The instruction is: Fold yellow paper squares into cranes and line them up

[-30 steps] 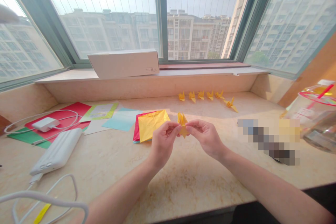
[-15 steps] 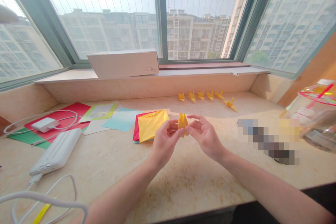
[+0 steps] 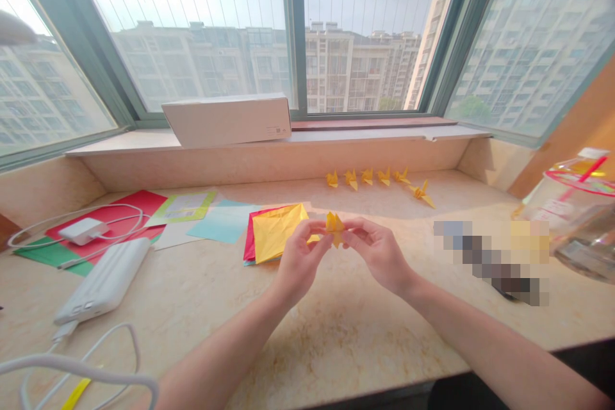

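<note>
Between both hands, above the stone counter, is a small folded yellow origami piece (image 3: 335,224) with pointed tips at top and bottom. My left hand (image 3: 303,255) pinches its left side between thumb and fingers. On the right side, my right hand (image 3: 376,250) has thumb and forefinger closed on it too. The fingertips cover part of the folds. Just left of my left hand lies a stack of paper squares, a crinkled yellow sheet (image 3: 276,235) on top of red and blue ones. Several finished yellow paper cranes (image 3: 368,177) stand in a row beyond the hands.
Coloured sheets (image 3: 223,221), a white charger (image 3: 84,230) and a white power bank (image 3: 106,280) with cables lie at left. A white box (image 3: 228,120) sits on the windowsill. At right are a blurred-out object (image 3: 485,262) and a clear cup (image 3: 557,198) with a red straw.
My right forefinger has come down from above onto the origami piece, so both hands now pinch it. The piece looks slightly lower and more spread at the top.
</note>
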The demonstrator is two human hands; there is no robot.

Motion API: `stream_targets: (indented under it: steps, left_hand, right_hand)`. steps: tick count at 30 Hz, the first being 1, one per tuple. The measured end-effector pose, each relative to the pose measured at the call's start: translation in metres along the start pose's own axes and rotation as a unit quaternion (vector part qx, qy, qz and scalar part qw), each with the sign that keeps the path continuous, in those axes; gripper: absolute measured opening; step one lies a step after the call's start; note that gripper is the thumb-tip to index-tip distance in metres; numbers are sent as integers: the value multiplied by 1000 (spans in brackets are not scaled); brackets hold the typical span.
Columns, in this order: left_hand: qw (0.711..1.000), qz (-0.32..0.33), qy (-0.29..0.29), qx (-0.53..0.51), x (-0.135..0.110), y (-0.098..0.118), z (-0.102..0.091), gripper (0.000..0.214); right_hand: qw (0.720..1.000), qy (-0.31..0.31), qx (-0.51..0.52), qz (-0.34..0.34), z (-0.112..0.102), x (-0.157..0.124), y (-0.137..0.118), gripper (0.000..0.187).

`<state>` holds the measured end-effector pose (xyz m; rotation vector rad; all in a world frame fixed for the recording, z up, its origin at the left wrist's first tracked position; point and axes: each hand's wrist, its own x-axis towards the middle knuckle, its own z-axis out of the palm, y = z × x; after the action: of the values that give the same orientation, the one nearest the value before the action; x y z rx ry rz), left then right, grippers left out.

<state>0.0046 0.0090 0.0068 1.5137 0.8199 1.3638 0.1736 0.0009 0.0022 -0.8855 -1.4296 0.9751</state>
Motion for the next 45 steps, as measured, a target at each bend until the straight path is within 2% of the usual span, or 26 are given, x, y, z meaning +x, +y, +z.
stream_targets:
  steps: [3,6,9,13,21,27,32,36,45]
  left_hand:
    - [999,1,22,41,-2,1,-1,19]
    - [999,1,-9,38,-4,1,-2,23]
    - [999,31,-39,16,-4,2,-3,26]
    - [996,63,-34,57,-5,8,-4,23]
    - [995,52,-46,65,-8,6,-3,25]
    - [996,57,-49,55,-8,1,-4,25]
    - [996,47,-70,20,-7,-4,-3,24]
    - [997,59,-59,1,-5,-7,-3,20]
    - [992,97,-18,76,-2,0,-5,12]
  right_hand:
    - [1000,-9,-1,-19,-1,0,-5,23]
    - [999,-19,-10,-35,-1,0,-6,24]
    - [998,-8,-18,-53,-2,1,-3,18]
    - [997,8,-15,-74,-4,1,-1,16]
    - [988,-7,-79,-136,-6,1,-4,17]
    - [986,-20,-94,-139,-7,0,-4,25]
    - [984,-7,-106,-143,-6,-1,-2,26]
    - [986,-9,-93,-138,-6,-1,-1,26]
    - [989,-38,-73,-124,-5,-1,-6,23]
